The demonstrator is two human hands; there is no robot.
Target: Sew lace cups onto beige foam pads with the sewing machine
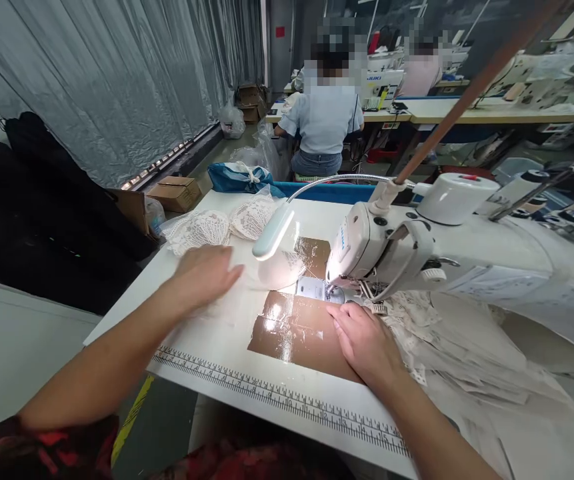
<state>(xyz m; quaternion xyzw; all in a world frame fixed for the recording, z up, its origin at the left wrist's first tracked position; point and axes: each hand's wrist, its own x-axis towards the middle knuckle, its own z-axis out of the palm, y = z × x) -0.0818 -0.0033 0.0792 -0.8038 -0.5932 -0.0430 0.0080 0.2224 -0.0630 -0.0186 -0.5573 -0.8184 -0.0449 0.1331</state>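
My left hand (207, 277) is blurred by motion above the left part of the white table, just in front of two white lace bra cups (201, 230). Whether its fingers hold anything is unclear. A pale, thin cup piece (279, 270) lies left of the needle plate (311, 288), under the lamp. My right hand (367, 340) rests on a brown taped board (301, 330) close to the presser foot of the white sewing machine (367, 247). Its fingers stretch forward, and nothing shows in them.
A lamp (273, 233) on a bendable neck hangs over the table. Pale lace and fabric pieces (477, 360) are heaped right of my right arm. A ruler strip (277, 393) runs along the front edge. Ahead, a person (324, 113) sits at another table.
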